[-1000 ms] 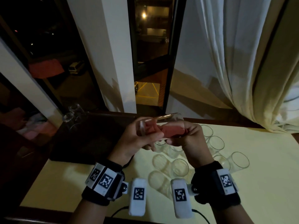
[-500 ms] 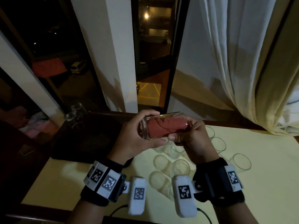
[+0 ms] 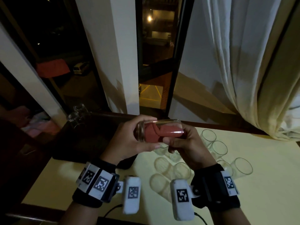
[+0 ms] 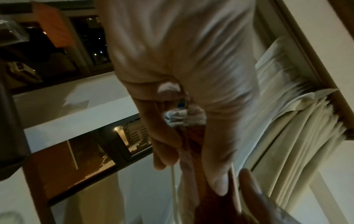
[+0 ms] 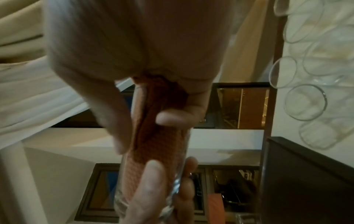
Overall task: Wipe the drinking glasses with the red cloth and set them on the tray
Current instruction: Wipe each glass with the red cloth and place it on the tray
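Above the table I hold a clear drinking glass (image 3: 159,123) on its side. A red cloth (image 3: 162,133) is stuffed inside it and fills most of its length. My left hand (image 3: 142,133) grips the glass at its thick base end, thumb below and fingers over the top. My right hand (image 3: 177,135) holds the mouth end, where the red cloth (image 5: 159,136) runs out into the palm and the thumb (image 5: 178,118) presses on the glass wall. The dark tray (image 3: 90,135) lies to the left on the table, with two glasses (image 3: 78,114) at its far left corner.
Several empty glasses (image 3: 219,147) stand on the yellow table (image 3: 267,176) below and right of my hands. A window frame and sill run along the far edge. A pale curtain (image 3: 243,70) hangs at the right. Cables trail from the wrist cameras near the front edge.
The red cloth has gone deeper into the glass and now fills it. Both hands have shifted slightly up and right with the glass.
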### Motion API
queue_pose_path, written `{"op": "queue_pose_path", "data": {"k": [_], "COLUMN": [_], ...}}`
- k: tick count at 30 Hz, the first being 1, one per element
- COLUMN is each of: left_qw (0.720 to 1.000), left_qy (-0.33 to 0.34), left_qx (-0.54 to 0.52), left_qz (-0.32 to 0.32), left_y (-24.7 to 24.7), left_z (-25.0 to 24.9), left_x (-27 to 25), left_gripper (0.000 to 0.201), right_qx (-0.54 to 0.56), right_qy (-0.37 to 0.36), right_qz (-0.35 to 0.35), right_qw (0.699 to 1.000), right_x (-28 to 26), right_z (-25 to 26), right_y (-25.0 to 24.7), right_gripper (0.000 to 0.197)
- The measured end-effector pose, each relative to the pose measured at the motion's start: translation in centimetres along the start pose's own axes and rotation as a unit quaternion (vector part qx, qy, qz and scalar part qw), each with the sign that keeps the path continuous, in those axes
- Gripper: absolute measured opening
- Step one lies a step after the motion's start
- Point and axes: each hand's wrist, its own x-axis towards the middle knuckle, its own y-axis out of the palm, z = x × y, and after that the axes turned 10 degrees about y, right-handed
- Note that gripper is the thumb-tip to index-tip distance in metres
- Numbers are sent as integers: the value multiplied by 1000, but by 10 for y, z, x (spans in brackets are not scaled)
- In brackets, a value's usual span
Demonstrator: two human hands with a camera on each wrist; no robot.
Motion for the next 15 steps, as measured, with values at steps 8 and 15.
{"op": "queue_pose_path", "data": {"k": [8,15], "left_qw": [981,999], "left_qy": [-110,13], "left_qx": [-161,6], "left_qz": [-6,-30], "left_y": [19,13], "left_z": [0,6], "left_x": [-7,-5], "left_gripper": [64,69], "right_qx": [-30,-31], "right_qy": [-33,-16], "right_qz": [-36,-39], "right_qw": [998,999], "right_x": [7,4], "right_z": [0,-8], "right_y": [-4,-1], "right_gripper": [43,40]}}
